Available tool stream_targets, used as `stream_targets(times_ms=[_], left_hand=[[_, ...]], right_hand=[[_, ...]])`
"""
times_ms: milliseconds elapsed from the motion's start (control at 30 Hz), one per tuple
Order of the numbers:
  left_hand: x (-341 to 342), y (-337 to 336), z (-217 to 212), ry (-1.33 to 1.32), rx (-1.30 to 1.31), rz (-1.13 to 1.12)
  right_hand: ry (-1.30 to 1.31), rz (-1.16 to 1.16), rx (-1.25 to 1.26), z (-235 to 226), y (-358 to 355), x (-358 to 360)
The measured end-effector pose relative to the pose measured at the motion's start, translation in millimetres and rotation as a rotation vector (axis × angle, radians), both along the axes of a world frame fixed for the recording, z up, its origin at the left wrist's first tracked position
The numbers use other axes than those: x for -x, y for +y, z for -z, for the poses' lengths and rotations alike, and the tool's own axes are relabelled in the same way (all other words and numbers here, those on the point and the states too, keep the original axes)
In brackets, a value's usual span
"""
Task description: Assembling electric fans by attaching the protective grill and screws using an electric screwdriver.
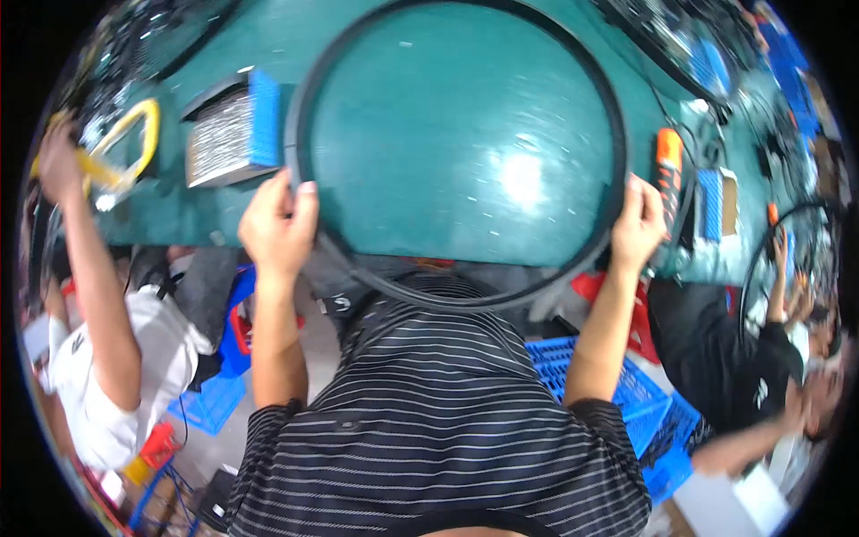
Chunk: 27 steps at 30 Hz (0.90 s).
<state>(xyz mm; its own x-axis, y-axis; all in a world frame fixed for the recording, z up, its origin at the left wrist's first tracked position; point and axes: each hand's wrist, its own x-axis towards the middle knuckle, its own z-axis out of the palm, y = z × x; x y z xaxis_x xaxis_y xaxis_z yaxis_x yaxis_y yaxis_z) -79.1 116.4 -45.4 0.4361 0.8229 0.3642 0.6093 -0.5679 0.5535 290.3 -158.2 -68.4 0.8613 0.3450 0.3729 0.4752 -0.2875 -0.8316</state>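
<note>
The large black rubber tyre hoop (461, 300) stands over the near edge of the teal worktop (465, 161). The left hand (279, 228) and right hand (637, 228) are clenched on opposite sides. It looks light, floppy and grippy, best held wide like this.

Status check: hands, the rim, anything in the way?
Left hand and right hand both grip black rim over green table. Blue-edged tray beside rim's left.

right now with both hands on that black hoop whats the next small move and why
Probably lower the black hoop flat onto the green table. The left hand and right hand grip opposite sides, and its near arc overhangs the table edge against the striped shirt, so it lacks full support.
</note>
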Motion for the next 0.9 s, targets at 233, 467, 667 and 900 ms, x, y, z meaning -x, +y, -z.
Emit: stream_targets(times_ms=[233,467,667,900], left_hand=[[-1.3,-3.6,11.1,-0.125,0.017,0.004],[1.2,3.7,15.6,-0.079,0.073,-0.007],[-3.5,15.8,-28.6,-0.249,0.357,-0.021],[-48.6,3.6,-85.4,-0.872,0.74,0.207]], right_hand=[[-0.044,0.034,0.057,-4.5,0.8,9.0],[0.014,0.077,0.041,-19.8,-0.2,18.1],[0.809,-0.173,0.071,-49.7,-44.1,107.3],[1.417,-0.395,-0.347,-58.0,-51.6,119.8]])
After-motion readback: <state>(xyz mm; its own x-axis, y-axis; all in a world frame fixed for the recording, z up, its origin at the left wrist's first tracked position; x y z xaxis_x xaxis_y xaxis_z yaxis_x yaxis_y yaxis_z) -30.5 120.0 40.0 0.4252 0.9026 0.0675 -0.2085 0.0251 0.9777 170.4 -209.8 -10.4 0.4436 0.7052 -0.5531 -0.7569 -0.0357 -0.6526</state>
